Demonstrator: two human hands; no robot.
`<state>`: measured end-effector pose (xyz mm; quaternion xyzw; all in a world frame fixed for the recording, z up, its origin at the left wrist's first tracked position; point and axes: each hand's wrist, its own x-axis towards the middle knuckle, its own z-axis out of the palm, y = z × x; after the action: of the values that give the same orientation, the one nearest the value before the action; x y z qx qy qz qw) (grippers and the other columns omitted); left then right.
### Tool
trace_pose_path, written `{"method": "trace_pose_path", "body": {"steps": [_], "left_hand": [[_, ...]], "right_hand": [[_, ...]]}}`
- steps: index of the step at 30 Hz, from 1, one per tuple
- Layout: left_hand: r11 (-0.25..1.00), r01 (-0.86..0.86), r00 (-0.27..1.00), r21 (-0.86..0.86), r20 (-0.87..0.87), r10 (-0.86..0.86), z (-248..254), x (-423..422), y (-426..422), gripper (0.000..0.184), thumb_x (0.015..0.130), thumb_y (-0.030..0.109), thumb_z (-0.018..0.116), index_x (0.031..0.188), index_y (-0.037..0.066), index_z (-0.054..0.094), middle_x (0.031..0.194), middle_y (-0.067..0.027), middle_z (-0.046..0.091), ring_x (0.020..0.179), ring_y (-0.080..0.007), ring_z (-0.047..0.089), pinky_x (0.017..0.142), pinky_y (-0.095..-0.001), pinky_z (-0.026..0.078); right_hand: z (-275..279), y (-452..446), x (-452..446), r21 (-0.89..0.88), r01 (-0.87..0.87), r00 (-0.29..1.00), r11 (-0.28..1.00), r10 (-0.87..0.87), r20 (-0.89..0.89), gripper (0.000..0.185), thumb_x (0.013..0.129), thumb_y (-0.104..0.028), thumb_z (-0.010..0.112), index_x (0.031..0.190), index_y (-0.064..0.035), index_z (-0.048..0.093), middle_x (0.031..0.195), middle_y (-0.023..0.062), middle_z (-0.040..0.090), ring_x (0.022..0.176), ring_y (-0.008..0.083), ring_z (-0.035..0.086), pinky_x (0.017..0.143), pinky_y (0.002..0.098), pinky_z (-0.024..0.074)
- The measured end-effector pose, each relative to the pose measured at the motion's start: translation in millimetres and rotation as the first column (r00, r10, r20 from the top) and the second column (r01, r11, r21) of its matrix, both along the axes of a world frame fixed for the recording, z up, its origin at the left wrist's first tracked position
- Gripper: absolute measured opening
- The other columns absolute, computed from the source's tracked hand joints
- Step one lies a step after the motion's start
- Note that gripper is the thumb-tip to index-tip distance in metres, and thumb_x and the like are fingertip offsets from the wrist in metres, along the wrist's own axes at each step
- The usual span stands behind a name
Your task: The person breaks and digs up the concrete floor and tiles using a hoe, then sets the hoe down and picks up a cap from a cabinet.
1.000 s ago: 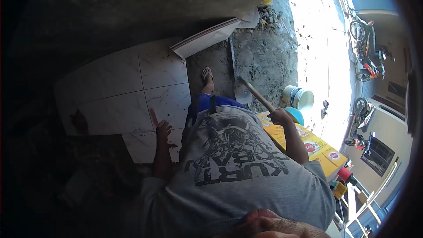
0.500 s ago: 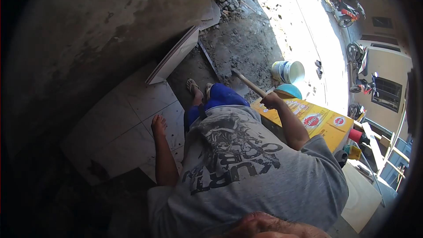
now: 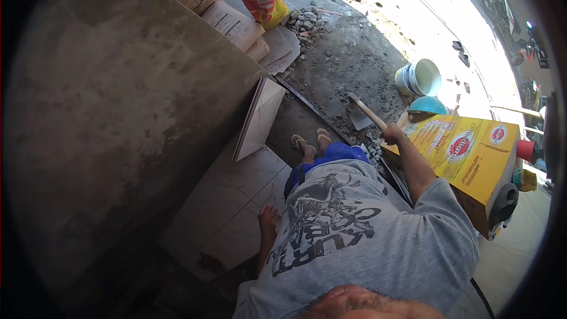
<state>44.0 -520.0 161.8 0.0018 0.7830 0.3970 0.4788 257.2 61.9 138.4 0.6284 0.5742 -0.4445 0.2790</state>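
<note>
My right hand (image 3: 392, 134) is wrapped round the wooden handle of a tool (image 3: 369, 112), whose far end points at the rubble-strewn ground. Below it lies a grey flat piece (image 3: 359, 119). My left hand (image 3: 269, 216) hangs low beside my shirt, above the pale floor tiles (image 3: 227, 204), with its fingers loosely apart and nothing seen in it. A stack of tiles (image 3: 260, 119) leans against the rough wall (image 3: 118, 94), up from my left hand. Near my right forearm stands a yellow box (image 3: 466, 153).
Buckets (image 3: 418, 77) and a teal basin (image 3: 428, 105) stand beyond the yellow box. A red and yellow sack (image 3: 264, 5), paper bags (image 3: 233, 23) and broken stones (image 3: 307, 20) lie past the wall's end. A straight strip (image 3: 310, 106) crosses the ground by my feet (image 3: 312, 139).
The view has turned, bringing the sack and paper bags into sight. My left hand has come down closer to my side. My right hand still grips the handle.
</note>
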Motion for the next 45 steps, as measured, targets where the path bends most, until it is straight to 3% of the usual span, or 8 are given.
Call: {"method": "trace_pose_path", "body": {"steps": [4,8,11,13,16,26,39,45], "left_hand": [[0.98,-0.19,0.979,-0.053,0.059,0.193,12.5,-12.3,41.1,0.055,0.08,0.008,0.059,0.13,0.004,0.036,0.115,-0.0117,0.052,0.1,-0.0267,0.055,0.083,-0.0406,0.048],[0.96,-0.273,0.958,0.063,0.11,0.265,-8.5,-40.0,54.2,0.052,0.085,0.018,0.058,0.132,0.009,0.037,0.117,-0.0097,0.053,0.099,-0.0244,0.056,0.082,-0.0425,0.047],[0.976,-0.122,0.992,0.178,-0.02,0.127,-27.1,-59.2,53.3,0.051,0.086,0.021,0.058,0.132,0.013,0.038,0.115,-0.0054,0.055,0.095,-0.0218,0.057,0.079,-0.0408,0.047],[0.876,-0.45,0.869,-0.173,0.141,0.475,-3.0,-81.7,87.2,0.05,0.086,0.022,0.059,0.131,0.014,0.038,0.113,-0.0037,0.055,0.093,-0.0202,0.058,0.076,-0.0381,0.047],[0.864,-0.502,0.857,-0.019,0.123,0.501,-1.6,-94.0,102.1,0.049,0.086,0.022,0.059,0.13,0.014,0.039,0.111,-0.0033,0.056,0.089,-0.0183,0.058,0.073,-0.0353,0.046],[0.969,-0.122,0.976,-0.213,0.154,0.157,-35.4,-71.3,169.0,0.047,0.084,0.022,0.06,0.127,0.009,0.045,0.104,-0.0073,0.059,0.083,-0.0172,0.059,0.067,-0.0312,0.047],[0.931,0.206,0.971,-0.302,0.185,-0.154,-106.6,-168.0,294.5,0.048,0.083,0.025,0.061,0.126,0.006,0.048,0.105,-0.0106,0.062,0.076,-0.0179,0.059,0.061,-0.0332,0.048],[0.927,0.189,0.98,-0.325,0.122,-0.157,-169.1,-250.6,448.7,0.056,0.081,0.032,0.062,0.128,0.006,0.046,0.1,-0.0105,0.062,0.069,-0.017,0.058,0.056,-0.035,0.047]], "right_hand": [[-34.6,10.0,26.5,0.038,-0.001,1.0,0.999,0.002,-0.017,0.033,0.067,-0.008,0.073,0.089,0.0124,0.06,0.069,0.0156,0.06,0.057,0.0241,0.062,0.045,0.0397,0.0516],[-90.3,6.5,47.1,0.321,-0.319,0.935,0.892,0.351,-0.046,0.036,0.071,-0.028,0.068,0.096,-0.0021,0.064,0.098,0.0197,0.064,0.094,0.0343,0.06,0.082,0.0422,0.0478],[-126.0,4.0,37.8,0.152,-0.474,0.88,0.867,0.461,0.115,0.028,0.071,-0.021,0.064,0.093,-0.0031,0.066,0.095,0.0175,0.065,0.089,0.0305,0.063,0.077,0.0386,0.0509],[-130.2,-4.1,27.4,0.007,-0.443,0.89,0.897,0.439,0.122,0.028,0.069,-0.018,0.064,0.093,-0.0029,0.067,0.098,0.0168,0.065,0.092,0.0292,0.063,0.079,0.038,0.0508],[-124.6,-25.0,18.7,0.066,-0.5,0.863,0.864,0.491,0.114,0.028,0.07,-0.018,0.064,0.093,-0.0026,0.066,0.099,0.0184,0.064,0.092,0.0298,0.063,0.078,0.0386,0.0511],[-89.2,-29.0,39.2,0.34,-0.305,0.952,0.89,0.296,0.078,0.019,0.077,-0.013,0.055,0.091,-0.002,0.062,0.088,0.0189,0.064,0.087,0.0338,0.063,0.074,0.0437,0.0502],[-49.5,35.7,24.0,0.088,-0.263,0.948,0.961,0.241,0.208,0.032,0.081,-0.029,0.052,0.102,-0.0068,0.063,0.101,0.0164,0.064,0.095,0.0324,0.062,0.076,0.0459,0.0494],[-168.6,78.2,77.1,0.089,-0.196,0.98,0.977,0.194,0.03,0.031,0.083,-0.029,0.049,0.099,-0.0074,0.064,0.101,0.0177,0.064,0.095,0.0329,0.061,0.075,0.0464,0.0484]]}}
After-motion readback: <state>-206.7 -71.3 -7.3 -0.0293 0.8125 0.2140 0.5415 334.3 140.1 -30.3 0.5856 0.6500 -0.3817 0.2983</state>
